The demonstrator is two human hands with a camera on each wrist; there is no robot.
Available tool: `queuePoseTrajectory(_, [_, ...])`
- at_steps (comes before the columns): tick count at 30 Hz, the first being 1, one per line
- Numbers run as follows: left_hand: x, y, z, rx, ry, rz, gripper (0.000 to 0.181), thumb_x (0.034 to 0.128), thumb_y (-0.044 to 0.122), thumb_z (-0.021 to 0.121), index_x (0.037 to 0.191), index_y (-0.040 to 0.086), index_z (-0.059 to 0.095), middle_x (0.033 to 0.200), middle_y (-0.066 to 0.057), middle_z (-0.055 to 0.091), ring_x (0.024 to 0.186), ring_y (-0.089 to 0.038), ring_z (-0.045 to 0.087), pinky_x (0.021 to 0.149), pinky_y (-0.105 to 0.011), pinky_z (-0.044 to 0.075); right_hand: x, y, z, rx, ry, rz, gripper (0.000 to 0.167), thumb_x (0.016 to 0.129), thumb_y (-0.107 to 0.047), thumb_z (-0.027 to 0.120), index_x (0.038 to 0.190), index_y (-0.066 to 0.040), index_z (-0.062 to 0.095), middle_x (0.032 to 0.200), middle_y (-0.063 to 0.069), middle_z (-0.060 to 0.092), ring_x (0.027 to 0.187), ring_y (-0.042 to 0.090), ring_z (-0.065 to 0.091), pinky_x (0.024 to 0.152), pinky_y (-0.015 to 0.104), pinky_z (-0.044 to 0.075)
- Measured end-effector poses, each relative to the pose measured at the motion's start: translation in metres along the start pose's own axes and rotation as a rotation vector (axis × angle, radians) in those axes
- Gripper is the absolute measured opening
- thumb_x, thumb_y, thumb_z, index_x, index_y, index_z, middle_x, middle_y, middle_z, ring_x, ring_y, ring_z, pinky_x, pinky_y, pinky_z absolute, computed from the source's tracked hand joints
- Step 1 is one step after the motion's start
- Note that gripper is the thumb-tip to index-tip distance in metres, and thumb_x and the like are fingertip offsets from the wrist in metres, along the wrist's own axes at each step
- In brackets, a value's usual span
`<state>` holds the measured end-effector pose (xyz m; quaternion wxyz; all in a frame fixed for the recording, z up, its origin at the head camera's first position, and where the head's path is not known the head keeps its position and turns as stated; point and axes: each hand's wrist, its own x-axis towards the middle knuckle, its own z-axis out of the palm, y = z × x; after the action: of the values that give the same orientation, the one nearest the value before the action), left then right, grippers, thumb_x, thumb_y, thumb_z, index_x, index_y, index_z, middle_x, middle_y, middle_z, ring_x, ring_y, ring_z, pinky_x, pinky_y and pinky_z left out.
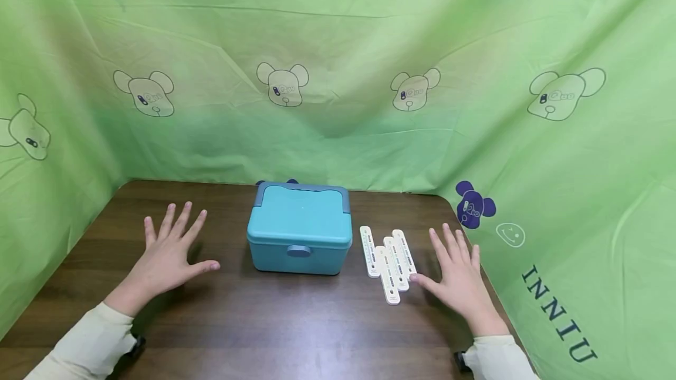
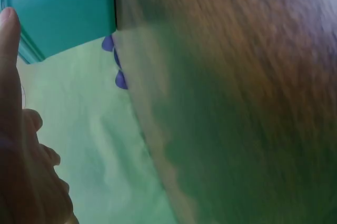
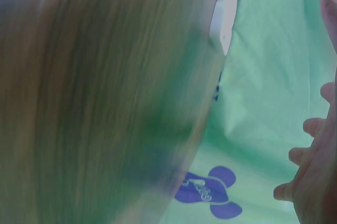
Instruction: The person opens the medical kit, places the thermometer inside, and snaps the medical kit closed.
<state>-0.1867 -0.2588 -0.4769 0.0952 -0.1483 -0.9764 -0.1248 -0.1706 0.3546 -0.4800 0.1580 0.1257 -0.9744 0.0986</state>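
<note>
A teal lidded box (image 1: pixel 300 224) with a blue-grey handle and front latch stands closed at the middle of the table. To its right lie several flat white thermometers (image 1: pixel 391 275), side by side and staggered, with printed scales. My left hand (image 1: pixel 168 257), fingers spread and holding nothing, is left of the box; the left wrist view shows its thumb in front of the box (image 2: pixel 63 11). On the other side, my right hand (image 1: pixel 459 283) also has its fingers spread. Its thumb tip is close to the rightmost thermometer; whether they touch I cannot tell.
The dark wooden table (image 1: pixel 296 333) has its far edge against a green curtain (image 1: pixel 338 145) printed with bear heads. The curtain also closes off the left and right sides.
</note>
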Motion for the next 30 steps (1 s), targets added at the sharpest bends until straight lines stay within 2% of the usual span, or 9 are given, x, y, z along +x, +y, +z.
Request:
queuePoseTrajectory(10, [0.002,0.008,0.006,-0.089,-0.005,-0.02,0.119,0.0838,0.066,0.074,0.167,0.018,0.003,0.172,-0.014,-0.008,0.156,-0.04,-0.018,0.113,-0.074,-0.02,0.003,-0.024,0.006,0.079,0.022,0.041,0.113,0.081,-0.066,0.075,0.166,-0.018,0.018,0.171,0.017,0.013,0.156,0.045,0.007,0.12,0.072,-0.006])
queuePoseTrajectory(15, [0.004,0.011,0.011,-0.13,0.01,-0.017,0.122,0.0825,0.064,0.076,0.166,0.017,0.002,0.173,-0.014,-0.004,0.157,-0.039,-0.014,0.116,-0.075,-0.014,0.004,-0.035,0.008,0.1,0.032,0.059,0.113,0.081,-0.066,0.075,0.166,-0.019,0.017,0.171,0.017,0.014,0.156,0.045,0.009,0.121,0.071,-0.004])
queuePoseTrajectory(23, [0.007,0.02,0.017,-0.289,0.039,-0.014,0.12,0.0822,0.053,0.082,0.167,0.016,0.005,0.172,-0.017,0.007,0.159,-0.038,-0.003,0.12,-0.071,-0.004,0.005,-0.052,0.011,0.142,0.057,0.083,0.114,0.08,-0.065,0.077,0.166,-0.02,0.017,0.171,0.015,0.014,0.156,0.046,0.011,0.122,0.069,-0.001])
queuePoseTrajectory(30, [0.013,0.029,0.023,-0.394,0.011,-0.032,0.12,0.0834,0.046,0.083,0.167,0.016,0.003,0.173,-0.014,0.006,0.158,-0.041,0.001,0.12,-0.073,0.002,0.006,-0.066,0.014,0.187,0.071,0.101,0.113,0.079,-0.062,0.079,0.165,-0.014,0.024,0.17,0.016,0.018,0.155,0.045,0.013,0.122,0.07,0.004])
